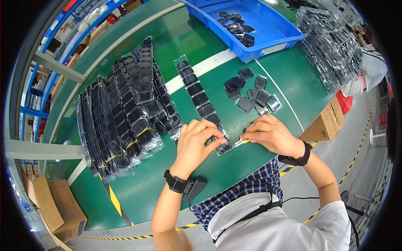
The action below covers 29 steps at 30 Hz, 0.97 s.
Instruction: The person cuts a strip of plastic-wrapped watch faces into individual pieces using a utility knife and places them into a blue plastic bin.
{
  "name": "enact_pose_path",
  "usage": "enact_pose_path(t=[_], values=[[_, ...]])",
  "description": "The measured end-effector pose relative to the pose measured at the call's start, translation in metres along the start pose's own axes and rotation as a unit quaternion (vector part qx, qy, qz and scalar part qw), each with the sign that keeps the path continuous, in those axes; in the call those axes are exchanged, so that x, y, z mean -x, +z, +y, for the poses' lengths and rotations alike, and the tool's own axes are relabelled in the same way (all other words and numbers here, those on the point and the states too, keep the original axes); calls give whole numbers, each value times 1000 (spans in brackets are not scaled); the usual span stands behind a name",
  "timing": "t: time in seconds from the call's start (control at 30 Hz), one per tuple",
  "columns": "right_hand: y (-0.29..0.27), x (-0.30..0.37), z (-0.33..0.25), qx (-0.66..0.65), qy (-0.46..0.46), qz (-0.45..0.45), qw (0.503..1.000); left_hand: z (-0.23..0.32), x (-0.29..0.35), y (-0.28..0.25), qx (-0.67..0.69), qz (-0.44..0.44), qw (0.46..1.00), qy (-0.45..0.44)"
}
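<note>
A clear plastic strip of black square pieces in joined pockets (pixel 199 99) lies lengthwise on the green table. At its near end, my left hand (pixel 194 140) is closed, thumb and fingertips pressing on the last pockets. My right hand (pixel 272 134) grips a small yellow cutter knife (pixel 243 142), whose metal tip points left at the strip's near end. Whether the blade touches the plastic I cannot tell. Beyond my right hand lie several loose black pieces in single clear pouches (pixel 245 103).
Left of the strip, many similar strips (pixel 121 113) are piled, some bound with yellow bands. A blue bin (pixel 251 55) at the back holds loose pouches. More wrapped strips (pixel 328 52) are heaped at the far right. Cardboard boxes (pixel 320 125) stand beside the table.
</note>
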State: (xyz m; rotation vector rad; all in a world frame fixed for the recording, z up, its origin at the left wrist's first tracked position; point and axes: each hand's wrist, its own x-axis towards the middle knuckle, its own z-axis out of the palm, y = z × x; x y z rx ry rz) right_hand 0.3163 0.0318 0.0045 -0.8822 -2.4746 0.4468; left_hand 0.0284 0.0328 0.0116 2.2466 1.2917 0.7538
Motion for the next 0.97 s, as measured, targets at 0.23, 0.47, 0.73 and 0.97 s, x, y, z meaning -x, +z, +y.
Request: enact_pose_path(t=[0.23,0.47,0.73,0.97], values=[[12,-11,-13,1,6,19,1000,1,0,2,1,-8,1000,1],[1,-3,-6,12,-3,17,1000,3,1,2,2,-18,1000,-3],[-29,28,-14,4,77,23,997,11,0,6,163,-29,982,-90],[-21,37,-26,8,135,31,990,15,-4,14,388,2,905,-176]])
